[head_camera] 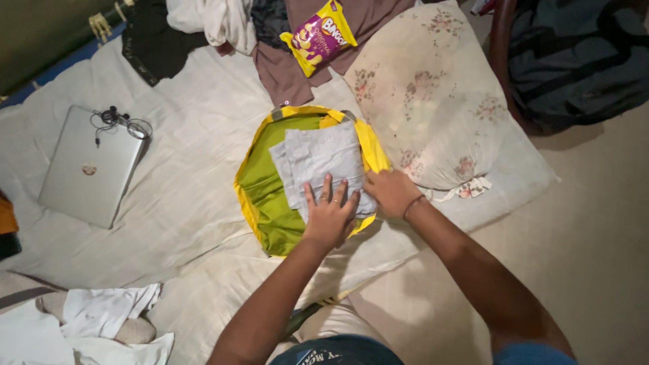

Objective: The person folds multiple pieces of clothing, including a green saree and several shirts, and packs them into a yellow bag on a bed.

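A yellow bag [373,145] with a green lining lies open on the white bedsheet [196,182]. Inside it rests a folded grey cloth [318,159]. My left hand [330,215] lies flat on the cloth's near edge, fingers spread, a ring on one finger. My right hand [392,192] presses the cloth's right near corner against the bag's yellow rim, a thin band on the wrist. Neither hand grips anything.
A silver laptop [88,172] with tangled earphones [118,122] lies at left. A flowered pillow [433,101] sits right of the bag. A yellow-purple snack packet [318,35] rests on brown clothing [287,74]. White clothes [101,318] are heaped near left; a dark bag [574,61] lies far right.
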